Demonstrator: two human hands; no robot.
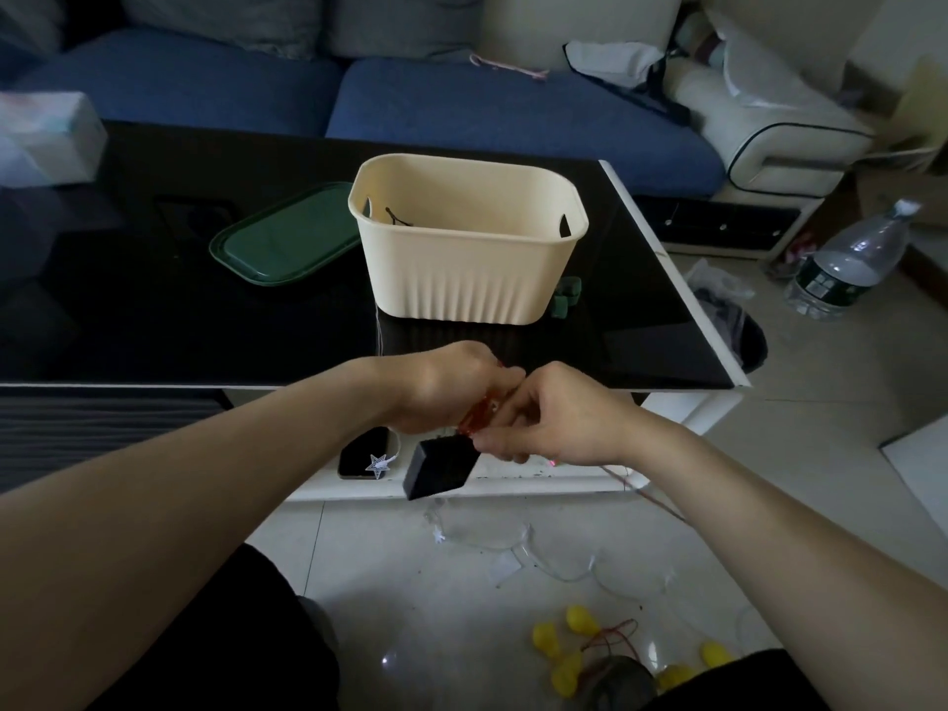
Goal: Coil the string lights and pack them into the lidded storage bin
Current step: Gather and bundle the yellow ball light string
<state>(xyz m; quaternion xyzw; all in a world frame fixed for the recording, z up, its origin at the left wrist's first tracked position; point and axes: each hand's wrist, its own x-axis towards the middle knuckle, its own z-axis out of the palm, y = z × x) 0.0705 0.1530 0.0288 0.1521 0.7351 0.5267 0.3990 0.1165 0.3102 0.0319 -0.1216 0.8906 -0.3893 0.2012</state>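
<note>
Step in hand, as I judge it: coiling. The left hand (441,387) is closed around a small bundle of reddish-orange wire (474,415). The right hand (554,418) pinches the same strand just beside it, fingers together on the wire. A black rectangular battery box (438,467) hangs under the two hands. A thin red lead (646,492) trails from the right hand down toward the floor.

Location of the rest: loose clear string-light wire (513,543) lies on the pale tiled floor (410,582), with yellow egg-shaped bulbs (579,620) nearer the knees. None of this is gathered yet.

The cream ribbed plastic storage bin (461,269) stands open on the glossy black table (154,320). A short dark wire shows inside; the remaining contents are hidden. The dark green plastic lid (287,236) lies flat, touching the bin's left side.

Next move likely calls for drawing up the trailing lead and laying another loop onto the bundle without the battery box swinging into it.

Count: bin 1; lid 1; battery box 1; yellow bulbs about 6 visible, some partly hidden; white star-shaped lights (377,461) at least 2; clear plastic bottle (851,259) 1, on the floor at right.
</note>
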